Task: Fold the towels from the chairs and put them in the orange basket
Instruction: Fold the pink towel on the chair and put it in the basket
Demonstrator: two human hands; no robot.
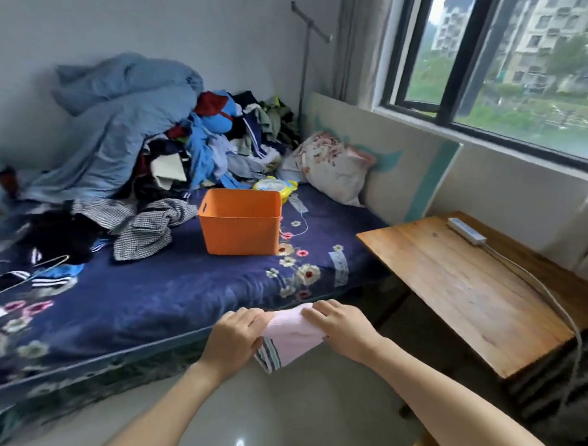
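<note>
— What are my hands doing?
— My left hand [236,333] and right hand [341,325] each pinch an end of the folded pink towel [291,337], held in the air near the bed [154,296] edge.
— And the basket?
— The orange basket [240,221] sits on the bed, well apart.

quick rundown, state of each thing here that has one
pink towel: folded small, held in both hands
left hand: gripping the towel
right hand: gripping the towel
orange basket: upright on the bed, no towel visible inside
window: closed
blue duvet: heaped, unfolded
checked garment: crumpled
</note>
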